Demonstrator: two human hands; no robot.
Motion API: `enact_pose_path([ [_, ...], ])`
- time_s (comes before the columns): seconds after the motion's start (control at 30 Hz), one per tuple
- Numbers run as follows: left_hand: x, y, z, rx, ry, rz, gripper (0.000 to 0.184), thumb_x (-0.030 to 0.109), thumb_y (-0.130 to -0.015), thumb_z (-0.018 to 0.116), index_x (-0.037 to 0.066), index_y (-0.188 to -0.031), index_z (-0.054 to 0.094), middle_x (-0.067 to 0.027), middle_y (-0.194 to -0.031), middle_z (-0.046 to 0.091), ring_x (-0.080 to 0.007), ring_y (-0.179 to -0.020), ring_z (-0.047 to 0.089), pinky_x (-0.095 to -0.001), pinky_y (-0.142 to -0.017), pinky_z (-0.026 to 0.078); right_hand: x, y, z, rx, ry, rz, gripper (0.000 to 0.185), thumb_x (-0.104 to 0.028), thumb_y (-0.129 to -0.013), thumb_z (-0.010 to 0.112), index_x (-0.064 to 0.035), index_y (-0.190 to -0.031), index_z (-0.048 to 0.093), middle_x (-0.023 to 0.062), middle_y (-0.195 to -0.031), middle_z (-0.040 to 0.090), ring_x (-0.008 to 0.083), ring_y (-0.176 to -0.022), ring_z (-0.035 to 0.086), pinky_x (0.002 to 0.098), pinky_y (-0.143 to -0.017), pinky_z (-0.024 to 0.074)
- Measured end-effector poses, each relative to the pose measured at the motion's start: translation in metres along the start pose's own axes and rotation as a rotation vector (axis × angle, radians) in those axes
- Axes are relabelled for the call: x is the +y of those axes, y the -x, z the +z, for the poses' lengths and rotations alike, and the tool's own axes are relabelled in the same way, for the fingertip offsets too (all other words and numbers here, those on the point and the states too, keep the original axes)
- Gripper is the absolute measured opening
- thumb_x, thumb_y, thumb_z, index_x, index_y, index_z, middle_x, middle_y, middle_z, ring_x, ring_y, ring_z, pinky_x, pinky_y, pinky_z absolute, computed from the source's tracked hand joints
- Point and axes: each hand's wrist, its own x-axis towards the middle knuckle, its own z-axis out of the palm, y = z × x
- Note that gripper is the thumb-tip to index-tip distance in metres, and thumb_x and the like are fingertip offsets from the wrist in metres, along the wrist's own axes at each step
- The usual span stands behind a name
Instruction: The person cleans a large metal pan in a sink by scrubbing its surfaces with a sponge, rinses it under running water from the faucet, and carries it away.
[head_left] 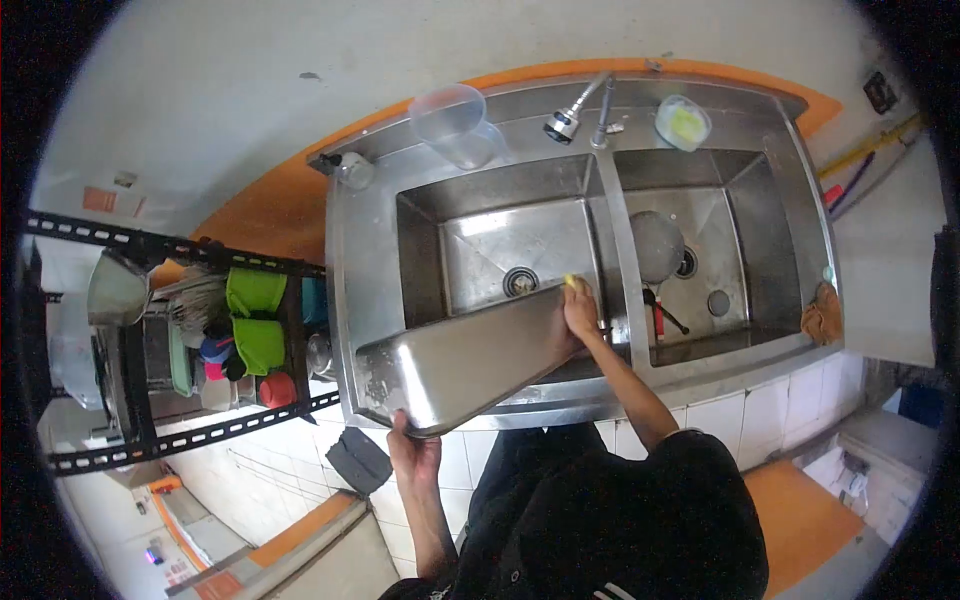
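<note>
While a deep stainless-steel pan [470,365] slants across the front of the left sink basin [500,230], the left hand [415,458] grips its near corner; the right hand [580,312], curled round something yellow [571,281], rests at its other end. Behind stand a clear plastic jug [450,125] and a faucet [600,125].

From here I see passing room over the rear of the left basin [500,230], short of the spray head [562,125]; a tilted steel pan [480,360] (bulky, that) bars the front, and a round pan [656,246] crowds the right basin [712,220].
</note>
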Motion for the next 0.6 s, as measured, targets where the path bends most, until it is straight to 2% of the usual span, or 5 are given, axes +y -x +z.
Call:
enact_pose_path([
  [0.17,-0.003,-0.003,-0.004,0.005,-0.019,0.033,0.022,0.012,-0.093,0.042,-0.001,-0.107,0.052,-0.0127,-0.105,0.062,-0.0232,-0.094,0.062,-0.0383,-0.085,0.052,-0.239,0.014,-0.113,-0.334,-0.615,-0.286,0.027,-0.010,-0.081,0.057,-0.0010,-0.107,0.056,0.0181,-0.113,0.054,0.0352,-0.107,0.050,0.0434,-0.092,0.0391],
  [0.27,0.016,-0.014,-0.023,-0.070,0.046,0.014,0.022,0.009,-0.093,0.041,-0.002,-0.109,0.051,-0.0134,-0.100,0.062,-0.0204,-0.089,0.062,-0.0350,-0.081,0.053,-0.308,0.039,-0.130,-0.481,-0.641,-0.872,0.031,-0.016,-0.081,0.060,-0.0127,-0.112,0.059,0.0082,-0.128,0.048,0.0281,-0.122,0.042,0.0476,-0.102,0.0289],
  [0.37,0.026,0.000,-0.011,-0.115,0.039,-0.014,0.022,0.003,-0.090,0.042,-0.003,-0.110,0.050,-0.0135,-0.103,0.061,-0.0212,-0.092,0.061,-0.0346,-0.083,0.052,-0.307,0.048,-0.128,-0.502,-0.648,-0.919,0.029,-0.017,-0.079,0.062,-0.0123,-0.108,0.061,0.0075,-0.125,0.051,0.0273,-0.123,0.039,0.0447,-0.103,0.0260],
  [0.5,0.034,-0.006,-0.030,-0.096,0.160,-0.017,0.022,0.005,-0.091,0.044,-0.004,-0.111,0.050,-0.0147,-0.108,0.060,-0.0221,-0.100,0.059,-0.0374,-0.088,0.049,-0.208,-0.010,-0.107,-0.531,-0.472,-0.519,0.029,-0.014,-0.083,0.057,-0.0068,-0.111,0.057,0.0113,-0.118,0.053,0.0297,-0.116,0.045,0.0415,-0.099,0.0326],
  [0.6,0.019,0.002,-0.012,-0.063,0.164,-0.031,0.020,0.003,-0.089,0.047,-0.002,-0.107,0.053,-0.0124,-0.103,0.062,-0.0211,-0.096,0.060,-0.0357,-0.085,0.051,-0.125,-0.022,-0.092,-0.102,-0.346,-0.168,0.026,-0.012,-0.086,0.052,-0.0030,-0.111,0.056,0.0172,-0.109,0.055,0.0353,-0.104,0.051,0.0411,-0.090,0.0401],
])
